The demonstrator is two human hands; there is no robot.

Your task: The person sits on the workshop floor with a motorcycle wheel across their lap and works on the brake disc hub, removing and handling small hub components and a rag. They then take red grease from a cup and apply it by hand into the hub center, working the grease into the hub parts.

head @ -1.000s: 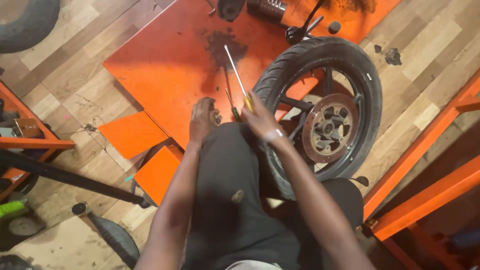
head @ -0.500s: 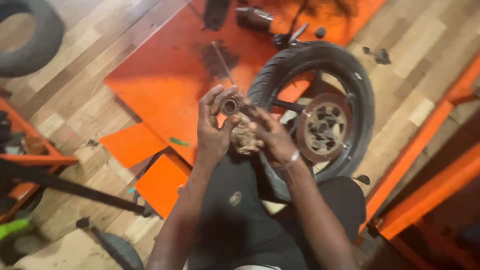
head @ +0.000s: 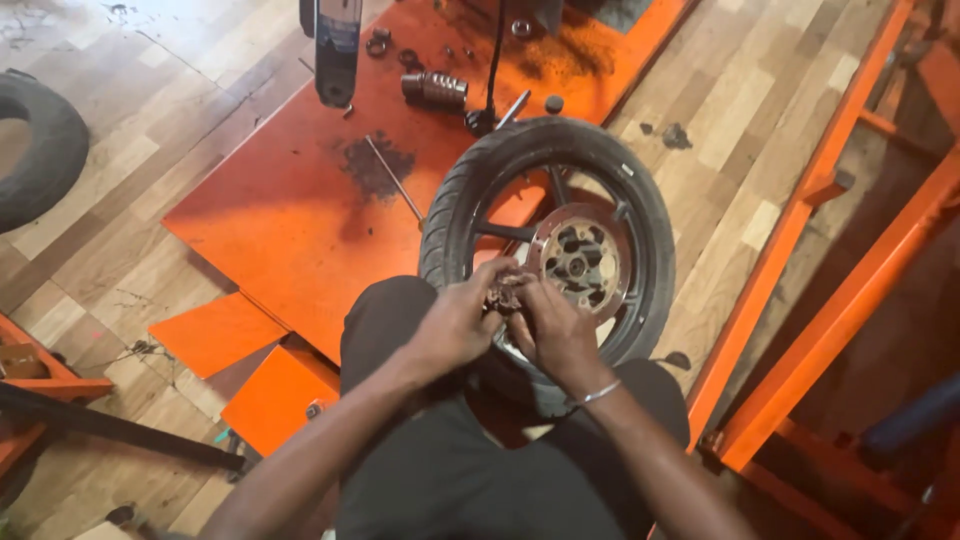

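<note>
A motorcycle wheel (head: 610,170) with a black tyre and a brake disc (head: 580,262) lies flat between my knees. Both hands meet over its near rim. My left hand (head: 455,325) and my right hand (head: 550,330) together grip a small dark greasy round part (head: 503,293), which looks like a bearing. Fingers cover most of it. A thin metal rod (head: 393,178) lies on the orange mat (head: 290,220) beyond the wheel.
A spring-like cylinder (head: 435,90) and small rings lie at the mat's far end beside a dark upright tube (head: 337,50). A spare tyre (head: 40,160) sits far left. Orange steel frame bars (head: 800,220) run along the right. Orange panels (head: 275,395) lie near left.
The thin rod that stood by my right hand now lies on the mat. Both hands dropped from over the mat to the wheel's near rim, closed on the small part.
</note>
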